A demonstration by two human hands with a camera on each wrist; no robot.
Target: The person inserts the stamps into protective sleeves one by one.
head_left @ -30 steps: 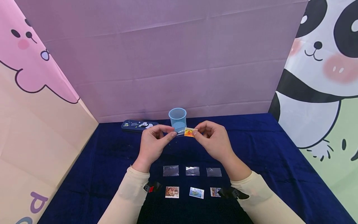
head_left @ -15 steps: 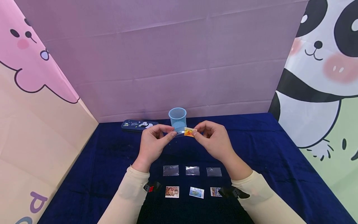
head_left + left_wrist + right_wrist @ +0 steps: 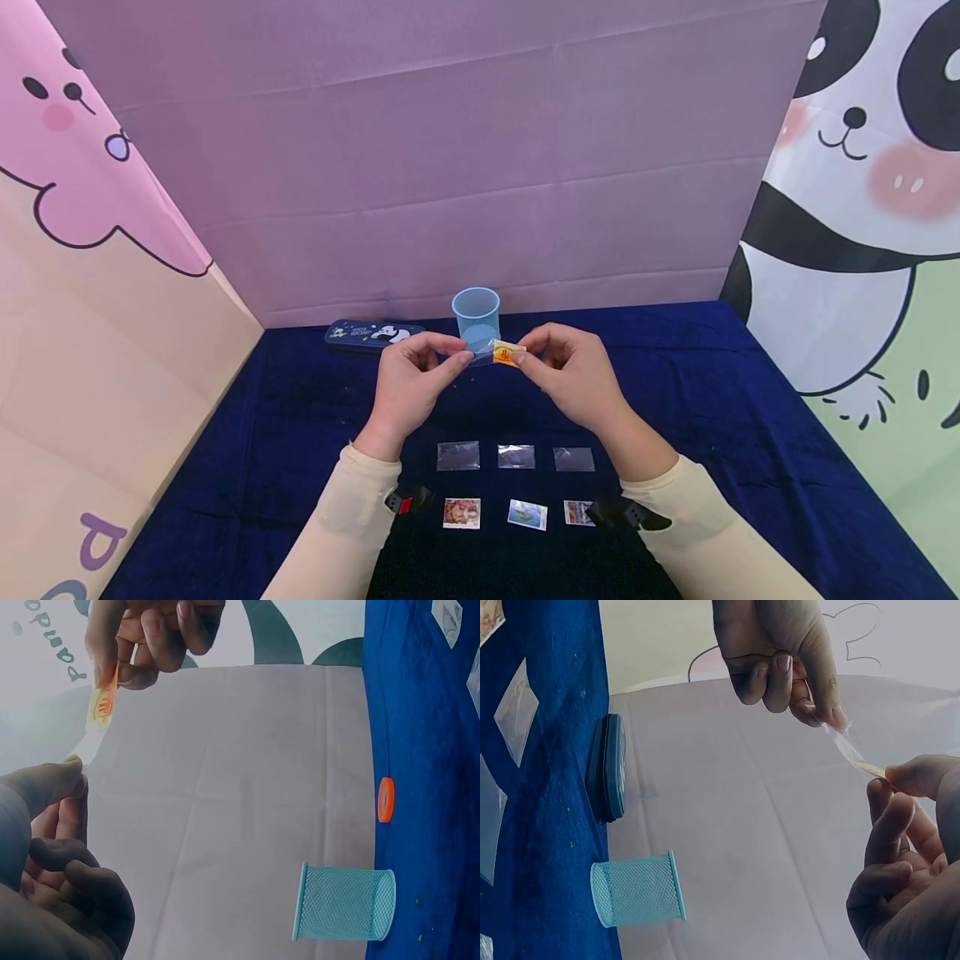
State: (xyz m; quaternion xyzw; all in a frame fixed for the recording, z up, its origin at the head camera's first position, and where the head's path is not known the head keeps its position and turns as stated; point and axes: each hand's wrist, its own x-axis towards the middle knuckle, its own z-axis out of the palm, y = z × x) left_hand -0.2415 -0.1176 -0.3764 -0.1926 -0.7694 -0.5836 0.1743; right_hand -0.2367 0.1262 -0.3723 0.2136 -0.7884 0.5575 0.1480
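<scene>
Above the middle of the table, my left hand (image 3: 415, 385) pinches one end of a small clear plastic sleeve (image 3: 482, 353) between thumb and forefinger. My right hand (image 3: 573, 373) pinches a small yellow-orange stamp (image 3: 507, 352) by its right side. The stamp overlaps the sleeve's right end in the head view. From the left wrist, stamp (image 3: 103, 709) and sleeve form one line between the hands. Nearer me lie three flat clear sleeves, left (image 3: 458, 457), middle (image 3: 516, 457) and right (image 3: 573, 460). Below them are a brown stamp (image 3: 461, 514), a blue one (image 3: 528, 515) and another partly hidden by the right wrist's camera.
A light-blue mesh pen cup (image 3: 476, 315) stands at the table's back edge, beyond the hands. To its left lies a dark-blue pencil case (image 3: 372, 334) with a panda print. In the left wrist view an orange ring-shaped object (image 3: 386, 799) sits near the back wall.
The stamp has shifted slightly left with the right fingertips, and the sleeve's right end bends a little more. The left hand stays in place.
</scene>
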